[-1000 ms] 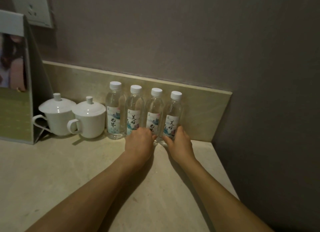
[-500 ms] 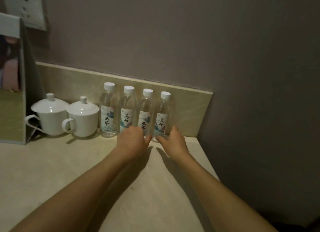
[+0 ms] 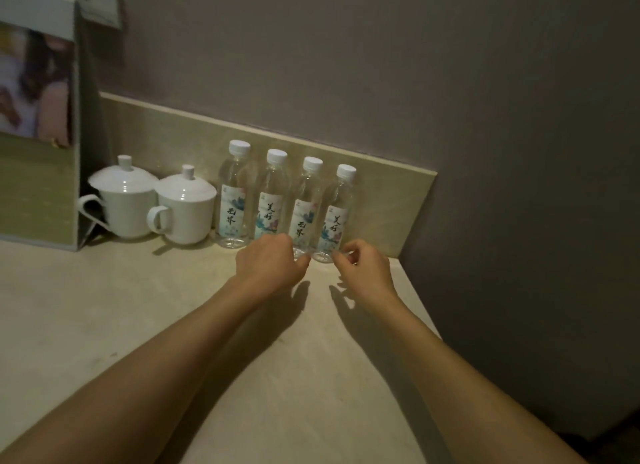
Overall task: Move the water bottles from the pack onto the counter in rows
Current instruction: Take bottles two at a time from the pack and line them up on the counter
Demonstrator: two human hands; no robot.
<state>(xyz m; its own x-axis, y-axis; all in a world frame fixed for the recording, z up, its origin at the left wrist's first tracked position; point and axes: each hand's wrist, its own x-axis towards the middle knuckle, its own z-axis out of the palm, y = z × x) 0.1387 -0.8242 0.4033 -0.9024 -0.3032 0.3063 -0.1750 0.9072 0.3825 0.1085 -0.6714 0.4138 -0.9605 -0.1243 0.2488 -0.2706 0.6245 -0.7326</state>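
Now at the splashback (image 3: 398, 193): four water bottles (image 3: 273, 193) standing upright in one row against it, long axes vertical, caps up, bases on the surface (image 3: 104, 307). Just beside the row, away from the wall corner: two lidded white cups (image 3: 183, 207). Left hand (image 3: 268, 266) loosely curled in front of the second and third bottles, fingertips at their bases, grip narrow and apparently empty. Right hand (image 3: 363, 266) in front of the bottle farthest from the cups (image 3: 334, 214), fingers bent, a glint between them, so cannot tell whether holding anything. Bottles directly ahead of both hands, toward the splashback; right hand nearer the end bottle. No pack in view. Probably a final nudge to square the row.
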